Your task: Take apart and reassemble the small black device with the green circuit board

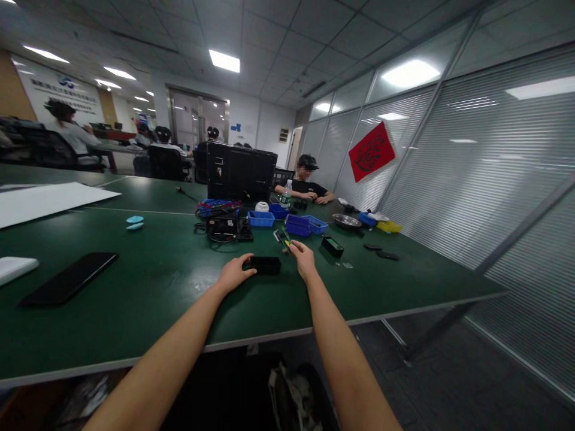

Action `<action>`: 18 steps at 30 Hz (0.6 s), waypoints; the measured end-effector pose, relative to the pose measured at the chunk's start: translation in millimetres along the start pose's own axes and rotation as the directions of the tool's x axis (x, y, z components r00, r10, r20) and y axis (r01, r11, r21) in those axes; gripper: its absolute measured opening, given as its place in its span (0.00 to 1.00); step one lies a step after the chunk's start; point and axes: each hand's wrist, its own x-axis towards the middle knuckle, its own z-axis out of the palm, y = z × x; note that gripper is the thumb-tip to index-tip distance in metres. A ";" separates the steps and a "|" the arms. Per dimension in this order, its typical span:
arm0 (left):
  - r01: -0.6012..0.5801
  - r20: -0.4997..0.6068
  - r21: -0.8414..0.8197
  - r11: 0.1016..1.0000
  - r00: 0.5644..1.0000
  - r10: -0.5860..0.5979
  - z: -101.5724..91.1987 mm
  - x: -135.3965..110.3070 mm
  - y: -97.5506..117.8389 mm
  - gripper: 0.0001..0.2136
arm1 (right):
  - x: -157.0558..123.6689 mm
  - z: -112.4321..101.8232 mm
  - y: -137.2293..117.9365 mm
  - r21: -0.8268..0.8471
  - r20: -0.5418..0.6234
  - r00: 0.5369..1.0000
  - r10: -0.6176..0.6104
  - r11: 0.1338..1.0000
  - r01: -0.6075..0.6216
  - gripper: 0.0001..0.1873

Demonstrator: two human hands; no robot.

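Observation:
My left hand (pixel 236 272) grips the left end of a black rectangular case (pixel 266 266) that rests on the green table, thumb in front and fingers behind. Between the thumb and fingers of my right hand (pixel 302 256) is a small green circuit board (pixel 283 238), tilted above the table just beyond the case's right end. A second black case (pixel 332 246) with a green top sits to the right of that hand. Small clear pieces (pixel 347 265) lie in front of it. My fingers partly cover the board's lower edge.
Blue bins (pixel 297 225), a power supply box (pixel 221 228) with cables and a monitor (pixel 241 172) stand beyond my hands. A metal bowl (pixel 347 221) and a yellow tray (pixel 389 227) are at right. Flat black parts (pixel 387 255) lie nearer. Across the table sits another person (pixel 307 179).

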 end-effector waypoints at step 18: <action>0.040 0.021 0.006 0.999 0.999 -0.040 -5.3 -1.7 6.8 0.27 | -14.3 14.3 -4.8 -0.178 0.431 0.902 -0.036 0.976 0.124 0.22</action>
